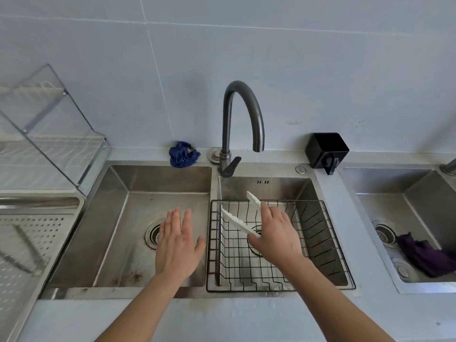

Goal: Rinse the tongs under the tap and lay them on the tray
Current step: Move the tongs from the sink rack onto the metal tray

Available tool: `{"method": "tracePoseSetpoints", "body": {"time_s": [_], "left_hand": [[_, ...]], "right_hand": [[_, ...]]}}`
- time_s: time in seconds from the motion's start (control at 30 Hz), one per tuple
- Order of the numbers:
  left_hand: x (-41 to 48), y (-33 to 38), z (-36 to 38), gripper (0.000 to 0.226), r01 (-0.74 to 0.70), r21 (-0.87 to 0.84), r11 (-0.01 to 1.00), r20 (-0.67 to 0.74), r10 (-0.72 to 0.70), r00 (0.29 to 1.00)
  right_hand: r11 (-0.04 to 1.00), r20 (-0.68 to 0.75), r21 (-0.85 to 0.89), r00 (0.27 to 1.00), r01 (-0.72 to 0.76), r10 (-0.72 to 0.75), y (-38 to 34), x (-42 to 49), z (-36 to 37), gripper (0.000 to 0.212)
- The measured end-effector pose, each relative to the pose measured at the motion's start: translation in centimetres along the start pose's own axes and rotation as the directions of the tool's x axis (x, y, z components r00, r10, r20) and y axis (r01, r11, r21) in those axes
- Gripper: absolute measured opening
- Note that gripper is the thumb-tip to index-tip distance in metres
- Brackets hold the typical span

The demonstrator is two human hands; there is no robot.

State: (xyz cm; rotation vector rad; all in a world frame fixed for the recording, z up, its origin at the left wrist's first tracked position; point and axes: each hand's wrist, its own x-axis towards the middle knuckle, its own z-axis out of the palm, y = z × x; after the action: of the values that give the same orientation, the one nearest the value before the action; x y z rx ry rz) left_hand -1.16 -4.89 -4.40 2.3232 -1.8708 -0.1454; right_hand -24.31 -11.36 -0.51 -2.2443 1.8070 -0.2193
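Your R hand (277,234) grips the tongs (234,221) over wire basket (271,290), back-left corner — L hand (177,245) flat, empty. Tap (256,114) looks dry; rinse not begun, I'd say — lever (232,165) next.

open air under the tap (243,124) spout, wire basket (328,245) filling the basin below
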Motion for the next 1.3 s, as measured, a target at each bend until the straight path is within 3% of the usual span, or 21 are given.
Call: {"method": "tracePoseSetpoints", "body": {"time_s": [0.37, 0.67, 1.03, 1.3], "left_hand": [[-3.8, -6.6, -4.9, 0.077, 0.174, 0.025, 0.984, -0.108, -0.171, 0.979], [-8.4, -16.6, -9.6, 0.077, 0.302, -0.011, 0.953, -0.188, -0.299, 0.936], [-15.3, -32.6, -13.7, 0.079, 0.359, 0.017, 0.933, -0.179, -0.35, 0.919], [-17.8, -42.6, -14.0, 0.076, 0.452, 0.047, 0.891, -0.117, -0.445, 0.888]], "right_hand": [[0.977, 0.017, 0.057, 0.978, 0.205, -0.206, -8.0, 0.2, 0.5, 0.091], [0.94, 0.027, 0.083, 0.943, 0.33, -0.333, -20.3, -1.3, 1.2, 0.087], [0.902, 0.07, 0.11, 0.902, 0.417, -0.426, -38.6, -6.4, 6.0, 0.085], [0.89, 0.203, 0.113, 0.867, 0.442, -0.456, -48.1, -6.8, 9.6, 0.082]]}}
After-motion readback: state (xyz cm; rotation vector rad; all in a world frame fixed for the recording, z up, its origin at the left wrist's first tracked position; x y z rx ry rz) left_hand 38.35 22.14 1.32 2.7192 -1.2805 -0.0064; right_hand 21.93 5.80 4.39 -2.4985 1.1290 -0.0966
